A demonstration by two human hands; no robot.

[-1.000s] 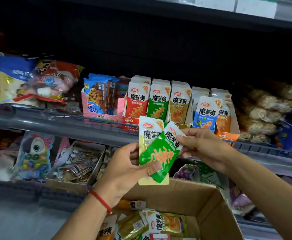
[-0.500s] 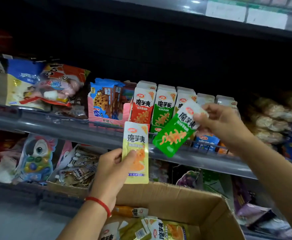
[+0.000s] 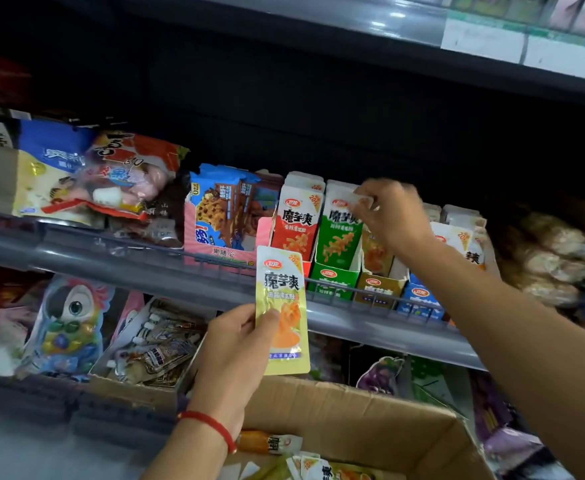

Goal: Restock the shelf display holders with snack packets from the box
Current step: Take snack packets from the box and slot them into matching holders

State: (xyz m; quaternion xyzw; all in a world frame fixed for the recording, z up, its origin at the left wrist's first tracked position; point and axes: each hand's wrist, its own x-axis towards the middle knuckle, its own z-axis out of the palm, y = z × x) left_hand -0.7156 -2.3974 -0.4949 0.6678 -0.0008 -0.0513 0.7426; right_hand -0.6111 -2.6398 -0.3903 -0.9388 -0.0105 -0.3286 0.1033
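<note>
My left hand holds a yellow snack packet upright in front of the shelf rail, thumb on its face. My right hand is up at the green display holder, fingers pinching the white top edge of the green packet standing at the front of that holder. Red, brown and blue holders stand in the same row. The open cardboard box sits below, with several loose packets inside.
A grey shelf rail runs in front of the holders. Cookie packs in a pink tray and bagged snacks lie left of them; bagged goods lie at the right. A lower shelf holds a carton of pouches.
My right hand carried the green packet up from my left hand to the green holder and set it in at the front. My left hand stayed low with the yellow packet.
</note>
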